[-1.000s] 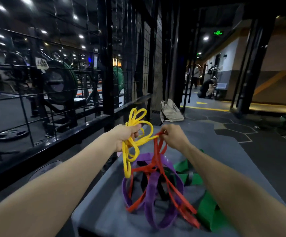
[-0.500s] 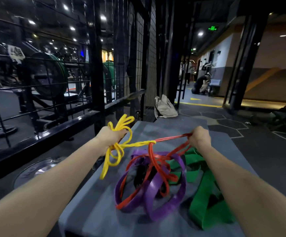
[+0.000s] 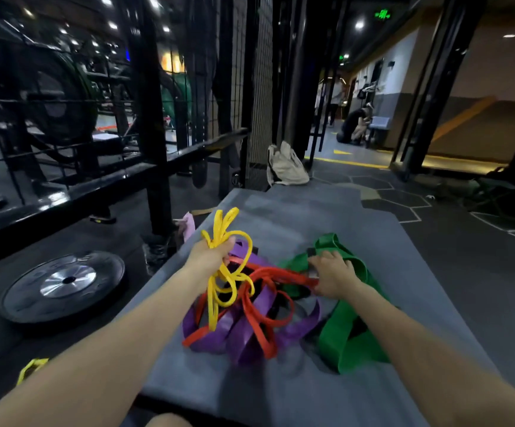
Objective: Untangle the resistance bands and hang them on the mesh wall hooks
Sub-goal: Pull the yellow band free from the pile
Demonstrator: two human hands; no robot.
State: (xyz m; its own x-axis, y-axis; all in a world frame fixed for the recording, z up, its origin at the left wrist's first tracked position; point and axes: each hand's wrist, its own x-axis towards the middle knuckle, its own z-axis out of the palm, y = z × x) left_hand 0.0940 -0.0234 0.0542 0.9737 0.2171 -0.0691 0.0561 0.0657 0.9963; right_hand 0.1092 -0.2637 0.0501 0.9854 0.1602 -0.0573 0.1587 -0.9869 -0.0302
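Yellow band is bunched in the left hand, fingers curled tight round it; loops stick up above the fist and more hang below the wrist, draping onto the pile. Left hand sits above the left side of the bench, near its left edge.

Right hand is down on the pile, thumb and fingers pinching the red band where it runs toward the hand; the hand also lies over the green band. Exact finger wrap is partly hidden by the back of the hand.

Red band is pulled fairly taut from the right hand leftward, then loops down through the purple band and crosses the yellow loops. Purple lies flat in wide folds mid-bench, under red. Green sits on the right part of the bench, one loop up behind the right hand, the rest trailing toward the near right edge. All four bands are in contact and interlaced; none hang on the mesh wall, which stands beyond the bench's far left corner.

Off the bench: weight plate flat on the floor to the left, beige bag against the base of the mesh past the far edge, a small yellow item on the floor at near left. A person crouches far down the corridor.
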